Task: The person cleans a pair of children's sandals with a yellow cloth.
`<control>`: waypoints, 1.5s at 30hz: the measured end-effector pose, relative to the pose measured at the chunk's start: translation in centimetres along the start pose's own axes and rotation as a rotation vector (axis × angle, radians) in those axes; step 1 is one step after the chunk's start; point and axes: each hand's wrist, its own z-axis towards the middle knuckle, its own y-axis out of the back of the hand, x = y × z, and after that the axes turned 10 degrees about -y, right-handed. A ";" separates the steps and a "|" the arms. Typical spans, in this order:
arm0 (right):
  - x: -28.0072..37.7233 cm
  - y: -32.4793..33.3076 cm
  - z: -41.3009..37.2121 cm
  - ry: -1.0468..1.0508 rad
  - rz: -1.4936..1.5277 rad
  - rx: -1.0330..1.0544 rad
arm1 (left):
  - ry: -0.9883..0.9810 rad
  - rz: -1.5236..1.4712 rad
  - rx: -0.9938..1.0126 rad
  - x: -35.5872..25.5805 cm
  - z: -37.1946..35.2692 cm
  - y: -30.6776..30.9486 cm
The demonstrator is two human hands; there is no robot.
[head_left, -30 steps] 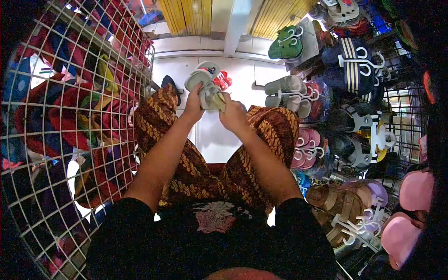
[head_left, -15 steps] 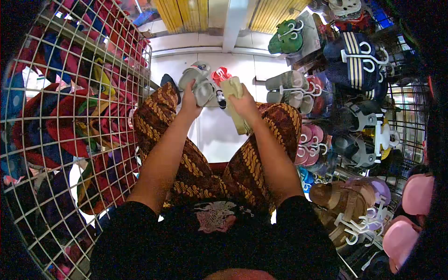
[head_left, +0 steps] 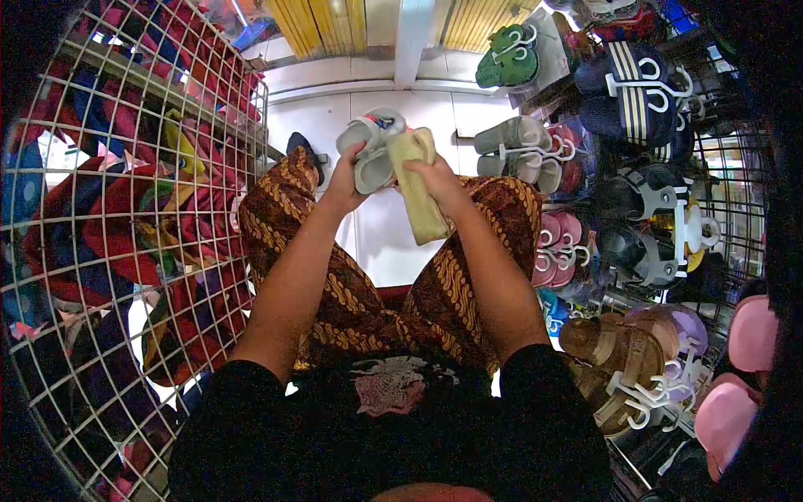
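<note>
A pair of light grey sandals is gripped in my left hand, raised over the white floor between my knees. My right hand is closed round a folded pale yellow cloth, which hangs down toward my right knee. The cloth's upper end overlaps the right side of the sandals in this view. A little red and dark blue shows on the sandals' far part. My fingers hide some of both things.
A white wire grid with colourful items behind it stands on my left. Racks on my right hold grey sandals, dark striped slides and brown sandals. One dark shoe lies beyond my left knee.
Both hands have come slightly closer together. The sandals have turned and moved right, and the cloth now overlaps their side. The red item seen between them is now mostly hidden.
</note>
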 end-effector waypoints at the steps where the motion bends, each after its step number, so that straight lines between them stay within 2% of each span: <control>1: 0.3 0.3 0.1 -0.019 0.060 -0.030 | -0.002 -0.050 0.025 -0.3 -0.3 -0.1; 3: 0.9 0.7 0.2 -0.018 0.175 -0.104 | 0.005 -0.164 0.055 -0.9 -0.5 0.0; 6: 1.0 0.5 -0.3 0.205 0.137 -0.188 | 0.001 -0.306 0.033 -1.9 -0.5 0.3; 7: 0.9 0.5 -0.2 0.217 0.055 -0.181 | -0.021 -0.321 0.000 -2.0 -0.8 0.3; 8: 0.9 0.4 -0.1 0.352 -0.114 -0.193 | -0.043 -0.337 -0.034 -2.2 -0.9 0.3; 10: 1.9 -0.9 -1.7 0.609 -0.452 -0.214 | -0.045 -0.378 0.029 -1.7 -0.2 1.6; 11: 3.1 -1.1 -3.0 0.507 -0.455 -0.077 | -0.039 -0.397 0.055 -1.3 0.0 2.5; 14: 1.6 -0.1 -1.0 0.572 -0.603 -0.291 | -0.032 -0.330 0.022 -1.3 -0.5 1.4; 15: 2.2 -0.3 -1.1 0.522 -0.508 -0.375 | -0.032 -0.308 0.002 -1.3 -0.5 1.2; 18: 3.6 -0.4 -2.9 0.290 -0.510 -0.328 | -0.051 -0.260 -0.027 -1.6 -0.5 0.8; 19: 3.5 -0.8 -3.5 0.316 -0.518 -0.268 | -0.061 -0.252 -0.022 -1.6 -0.5 0.8; 20: 2.3 -0.2 -2.2 0.294 -0.658 -0.252 | -0.072 -0.245 -0.020 -1.4 -0.5 0.9; 22: 1.9 -0.4 -2.1 0.288 -0.671 -0.316 | -0.101 -0.154 -0.043 -1.4 -0.9 0.1; 25: 2.3 -0.2 -1.8 0.103 -0.714 -0.334 | -0.164 -0.051 -0.035 -0.8 -0.5 0.2; 28: 1.7 0.1 -1.7 0.136 -0.792 -0.299 | -0.164 -0.004 -0.015 -0.2 -0.2 0.4; 32: -0.7 1.0 0.7 0.129 -0.550 -0.289 | -0.149 0.081 -0.062 0.7 -0.3 0.3; 35: -0.4 0.6 0.3 0.177 -0.634 -0.307 | -0.151 0.074 -0.092 1.4 0.3 1.5; 38: 0.3 0.3 -0.4 -0.038 -0.520 -0.110 | -0.173 0.055 -0.084 1.4 0.5 1.6; 42: -0.1 0.1 0.2 0.039 -0.548 -0.231 | -0.158 0.191 -0.170 0.2 -1.7 -1.1; 43: 0.3 0.0 -0.3 0.082 -0.681 -0.307 | -0.236 0.305 -0.084 0.5 -1.7 -0.4; 45: 1.8 -0.3 -1.8 -0.077 -0.536 -0.138 | -0.346 0.462 0.018 1.0 -1.5 0.8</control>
